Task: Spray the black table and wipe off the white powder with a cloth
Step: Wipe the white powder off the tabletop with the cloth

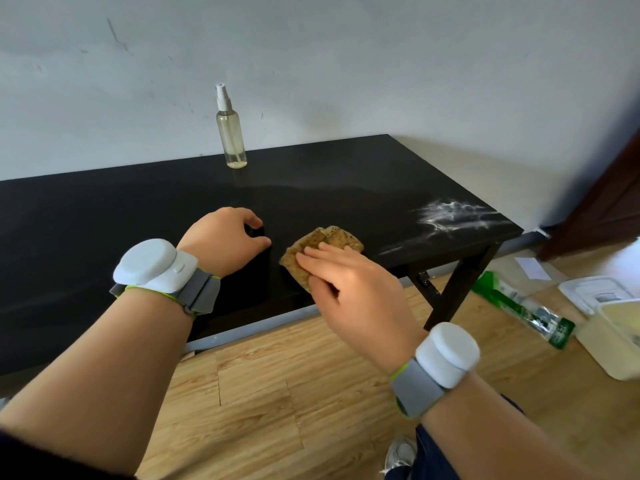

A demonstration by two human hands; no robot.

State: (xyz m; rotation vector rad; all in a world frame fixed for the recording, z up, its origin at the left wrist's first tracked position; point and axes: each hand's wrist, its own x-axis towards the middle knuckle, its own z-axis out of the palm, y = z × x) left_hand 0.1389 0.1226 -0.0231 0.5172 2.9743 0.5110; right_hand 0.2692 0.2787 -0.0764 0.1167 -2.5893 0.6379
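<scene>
A long black table [138,209] stands against a pale wall. White powder [450,216] is smeared near its right end. A clear spray bottle [231,133] with a white nozzle stands upright at the table's back edge. A brown speckled cloth [329,240] lies folded on the table near the front edge. My right hand [349,282] presses flat on the cloth, left of the powder. My left hand [228,237] rests on the table just left of the cloth, fingers curled, holding nothing. Both wrists carry white devices on grey straps.
Wooden floor lies below the table's front edge. On the floor at the right are a green plastic packet [526,310], a pale yellow tub [616,341] and a white lid [595,292]. A dark door [609,202] stands at the far right. A shoe [401,452] shows below.
</scene>
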